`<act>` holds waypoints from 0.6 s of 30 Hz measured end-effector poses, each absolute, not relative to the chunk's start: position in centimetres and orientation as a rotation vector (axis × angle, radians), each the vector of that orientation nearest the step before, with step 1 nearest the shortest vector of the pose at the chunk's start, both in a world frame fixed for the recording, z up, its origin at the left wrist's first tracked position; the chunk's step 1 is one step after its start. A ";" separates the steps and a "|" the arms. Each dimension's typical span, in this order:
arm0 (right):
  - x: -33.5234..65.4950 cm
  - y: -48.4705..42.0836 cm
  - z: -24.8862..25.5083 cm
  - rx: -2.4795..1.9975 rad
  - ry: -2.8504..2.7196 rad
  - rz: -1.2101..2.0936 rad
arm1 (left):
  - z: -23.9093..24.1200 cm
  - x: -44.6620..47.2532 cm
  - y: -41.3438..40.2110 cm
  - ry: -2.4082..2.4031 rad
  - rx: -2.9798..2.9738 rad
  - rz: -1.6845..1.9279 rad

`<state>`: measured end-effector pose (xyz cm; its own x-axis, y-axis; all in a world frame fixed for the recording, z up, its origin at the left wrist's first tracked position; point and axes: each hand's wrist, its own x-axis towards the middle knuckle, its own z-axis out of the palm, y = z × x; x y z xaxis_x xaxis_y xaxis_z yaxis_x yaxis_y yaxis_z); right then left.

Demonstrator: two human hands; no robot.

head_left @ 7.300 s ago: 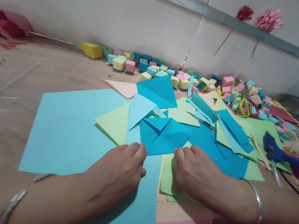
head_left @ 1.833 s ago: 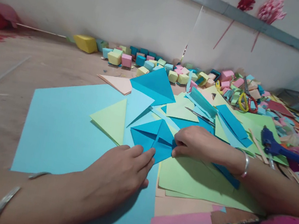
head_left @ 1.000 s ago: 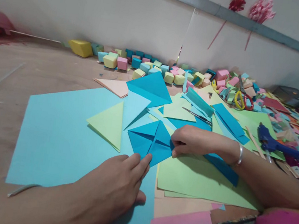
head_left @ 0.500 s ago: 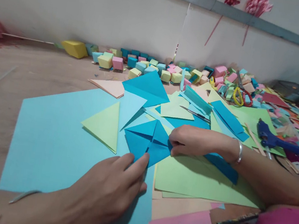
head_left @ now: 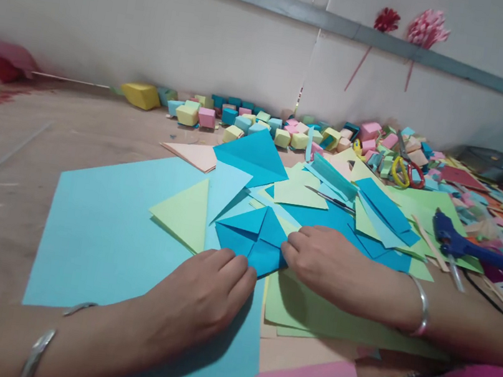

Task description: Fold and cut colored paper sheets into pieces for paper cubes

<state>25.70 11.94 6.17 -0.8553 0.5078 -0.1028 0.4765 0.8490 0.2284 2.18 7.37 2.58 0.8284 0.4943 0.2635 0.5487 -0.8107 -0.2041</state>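
A dark blue sheet of paper (head_left: 242,222) lies with its corners folded in toward the middle, crease lines crossing on it. At its near edge, my left hand (head_left: 205,289) has its fingers curled down over the paper. My right hand (head_left: 316,258) pinches the same paper at its right corner; the fingertips are partly hidden. Under the left hand spreads a large light blue sheet (head_left: 98,229), with a folded green triangle (head_left: 186,213) resting on top. Green sheets (head_left: 331,314) lie stacked beneath my right forearm.
Small folded paper cubes (head_left: 242,121) line the wall. Scissors (head_left: 408,168), a blue glue gun (head_left: 465,240) and a pen (head_left: 330,199) lie among loose papers to the right. A pink strip (head_left: 308,376) sits by the table's front edge.
My left fingers have curled from stretched out to bent over the near edge of the blue paper. My right hand keeps at its right corner. The view has tilted slightly.
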 end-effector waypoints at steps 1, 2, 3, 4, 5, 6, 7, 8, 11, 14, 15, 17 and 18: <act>25.5 11.7 5.9 0.759 2.871 0.335 | 2.7 2.2 7.4 -0.779 -2.707 -0.305; 25.3 11.4 5.7 0.765 2.879 0.380 | 2.8 2.2 7.5 -0.769 -2.679 -0.324; 25.1 11.1 5.6 0.788 2.886 0.425 | 2.8 2.2 7.5 -0.767 -2.658 -0.338; 24.9 10.9 5.4 0.815 2.900 0.464 | 3.0 2.2 7.6 -0.772 -2.644 -0.353; 24.7 10.7 5.3 0.839 2.912 0.492 | 3.1 2.2 7.6 -0.786 -2.630 -0.371; 24.6 10.6 5.3 0.857 2.922 0.502 | 3.2 2.1 7.7 -0.805 -2.615 -0.393; 24.5 10.5 5.2 0.868 2.933 0.500 | 3.3 2.1 7.7 -0.825 -2.602 -0.411; 24.4 10.5 5.0 0.864 2.943 0.480 | 3.5 2.1 7.7 -0.845 -2.589 -0.430; 24.3 11.0 4.6 0.833 2.981 0.421 | 3.7 2.1 7.6 -0.880 -2.575 -0.444; 24.2 11.6 4.2 0.856 3.039 0.455 | 3.4 2.1 7.7 -0.909 -2.611 -0.356; 24.2 11.8 4.1 0.878 3.055 0.475 | 3.3 2.1 7.8 -0.914 -2.629 -0.320; 24.2 12.1 4.1 0.915 3.075 0.496 | 3.0 2.0 7.9 -0.921 -2.663 -0.287; 24.2 12.2 4.1 0.923 3.083 0.488 | 3.0 2.0 7.9 -0.928 -2.675 -0.287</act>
